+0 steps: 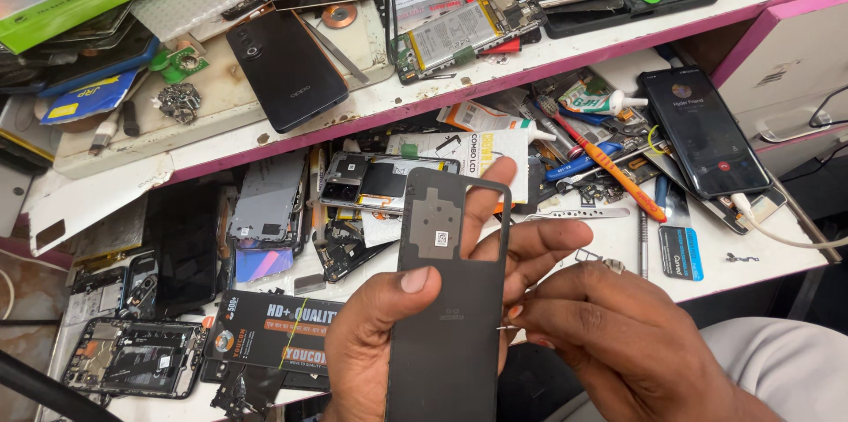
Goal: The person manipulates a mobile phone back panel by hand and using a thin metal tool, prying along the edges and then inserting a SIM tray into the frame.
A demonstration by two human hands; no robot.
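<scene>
My left hand (pixel 375 338) grips a black phone back cover (pixel 446 298) upright in front of me, thumb on its inner face and fingers behind it, showing through the camera cut-out. The cover's inside faces me, with a small white sticker near its top. My right hand (pixel 609 320) is beside the cover's right edge, fingers pinched on a tiny thin metal piece (pixel 507 328) that almost touches the cover.
The white workbench (pixel 751 254) is crowded with opened phones (pixel 380 184), a red-handled tool (pixel 609 170), a blue-handled tool (pixel 583 162), a glue tube (pixel 609 102) and parts boxes (pixel 269 334). A lit phone (pixel 704 132) lies at the right on a white cable. The pink-edged upper shelf (pixel 548 64) carries a black phone (pixel 284 64) and an open phone (pixel 464 31).
</scene>
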